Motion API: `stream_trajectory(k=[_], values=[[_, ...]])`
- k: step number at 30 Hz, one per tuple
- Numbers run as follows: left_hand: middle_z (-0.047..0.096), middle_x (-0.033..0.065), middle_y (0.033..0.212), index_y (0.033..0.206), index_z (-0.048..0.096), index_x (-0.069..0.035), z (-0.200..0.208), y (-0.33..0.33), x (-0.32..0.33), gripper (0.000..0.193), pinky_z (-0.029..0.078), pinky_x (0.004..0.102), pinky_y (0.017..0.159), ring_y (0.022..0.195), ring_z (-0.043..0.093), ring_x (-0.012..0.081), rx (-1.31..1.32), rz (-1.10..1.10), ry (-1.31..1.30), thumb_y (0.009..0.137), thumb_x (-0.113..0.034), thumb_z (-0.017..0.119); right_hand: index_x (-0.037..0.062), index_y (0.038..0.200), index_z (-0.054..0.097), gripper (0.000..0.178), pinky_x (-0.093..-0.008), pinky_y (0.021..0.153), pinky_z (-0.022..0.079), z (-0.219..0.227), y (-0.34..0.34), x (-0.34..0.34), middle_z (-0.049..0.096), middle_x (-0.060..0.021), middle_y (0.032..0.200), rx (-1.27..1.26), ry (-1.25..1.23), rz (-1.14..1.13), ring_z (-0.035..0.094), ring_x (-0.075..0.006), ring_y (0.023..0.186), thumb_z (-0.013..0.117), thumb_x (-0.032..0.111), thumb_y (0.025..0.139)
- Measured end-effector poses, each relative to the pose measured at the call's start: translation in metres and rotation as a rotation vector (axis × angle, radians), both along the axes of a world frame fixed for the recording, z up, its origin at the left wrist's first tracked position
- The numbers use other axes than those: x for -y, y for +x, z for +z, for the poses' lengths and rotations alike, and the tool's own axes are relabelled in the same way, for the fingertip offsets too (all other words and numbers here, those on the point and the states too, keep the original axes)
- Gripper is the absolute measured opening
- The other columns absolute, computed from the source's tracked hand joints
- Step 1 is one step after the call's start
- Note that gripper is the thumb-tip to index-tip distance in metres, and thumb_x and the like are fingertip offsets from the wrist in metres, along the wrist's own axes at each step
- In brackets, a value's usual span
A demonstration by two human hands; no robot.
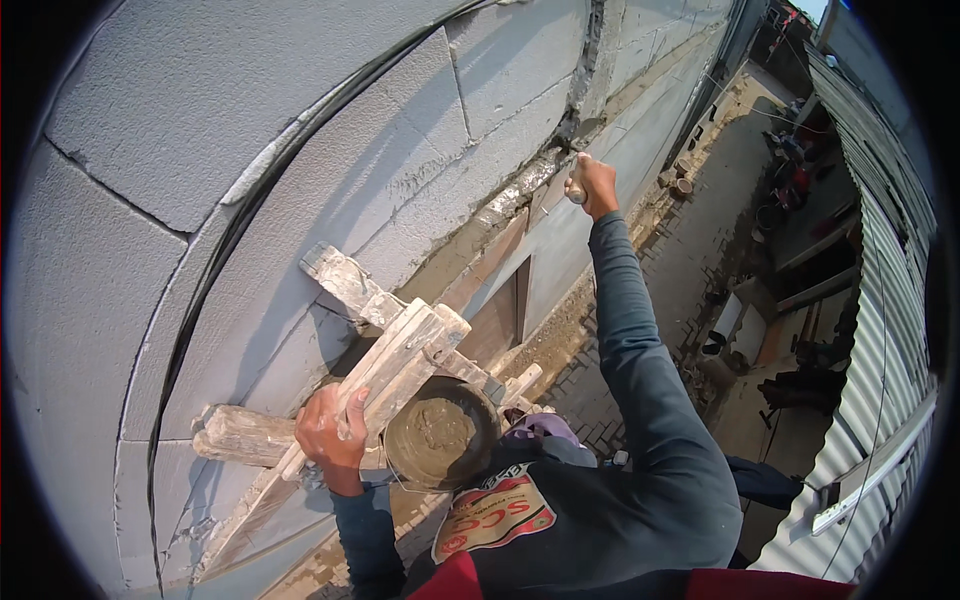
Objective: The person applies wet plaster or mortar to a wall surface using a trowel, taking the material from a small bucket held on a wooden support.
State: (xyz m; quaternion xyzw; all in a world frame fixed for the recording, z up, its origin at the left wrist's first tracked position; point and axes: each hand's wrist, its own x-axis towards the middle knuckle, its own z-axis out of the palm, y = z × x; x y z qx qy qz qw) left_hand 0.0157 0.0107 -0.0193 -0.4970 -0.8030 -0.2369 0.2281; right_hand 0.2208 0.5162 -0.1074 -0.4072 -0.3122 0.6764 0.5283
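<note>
My right arm stretches up and forward along the block wall (400, 140). At its end my right hand (597, 187) is closed around the rounded handle of a trowel (574, 192). The blade, partly hidden, is at a strip of wet grey mortar (520, 190) along the ledge below the blocks. My left hand (333, 432) wraps round a rough, mortar-stained wooden beam (395, 350) of a scaffold. Just right of that hand hangs a round bucket (482, 418) with grey mortar (437, 425) in it.
Crossed scaffold timbers (345, 280) jut out from the wall, one stub (240, 435) at the left. A bundle of black cables (240, 205) runs down the blocks. Far below lies a paved lane (690, 270). A corrugated metal roof (860, 340) edges the right side.
</note>
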Motion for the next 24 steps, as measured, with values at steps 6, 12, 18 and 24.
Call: stream_trajectory(k=[6, 12, 18, 24], values=[[0.066, 0.0144, 0.081, 0.091, 0.067, -0.003, 0.004, 0.0, -0.002, 0.036, 0.046, 0.0429, 0.065, 0.072, 0.062, 0.0359, 0.019, 0.01, -0.036, 0.086, -0.037, 0.075, -0.0008, 0.1, 0.058, 0.026, -0.0324, 0.042, 0.048, 0.0, 0.054, -0.008, 0.06, -0.0113, 0.077, 0.029, 0.11, 0.08, 0.059, -0.0201, 0.052, 0.057, 0.025, 0.099], [0.065, 0.0155, 0.079, 0.091, 0.066, -0.002, 0.005, -0.001, 0.001, 0.036, 0.045, 0.0425, 0.064, 0.071, 0.062, 0.0356, 0.035, -0.002, -0.054, 0.086, -0.037, 0.075, 0.0057, 0.111, 0.053, 0.033, -0.0273, 0.047, 0.046, -0.051, 0.1, -0.052, 0.059, -0.0074, 0.08, 0.157, 0.092, 0.206, 0.053, -0.0142, 0.054, 0.041, 0.036, 0.106], [0.066, 0.0164, 0.08, 0.091, 0.067, -0.001, 0.005, -0.003, 0.001, 0.034, 0.045, 0.0414, 0.065, 0.071, 0.062, 0.0358, 0.058, -0.004, -0.093, 0.085, -0.034, 0.075, 0.0059, 0.117, 0.056, 0.036, -0.0244, 0.044, 0.044, -0.03, 0.118, -0.039, 0.058, -0.0044, 0.079, 0.239, 0.096, 0.353, 0.052, -0.0109, 0.052, 0.042, 0.037, 0.106], [0.069, 0.0193, 0.086, 0.096, 0.069, 0.001, 0.006, 0.0, 0.002, 0.035, 0.05, 0.0428, 0.07, 0.076, 0.066, 0.0387, 0.044, 0.044, -0.15, 0.084, -0.031, 0.076, 0.0025, 0.119, 0.059, 0.037, -0.0258, 0.042, 0.042, -0.014, 0.126, -0.017, 0.057, -0.0051, 0.076, 0.292, 0.066, 0.432, 0.051, -0.0118, 0.051, 0.044, 0.035, 0.106]])
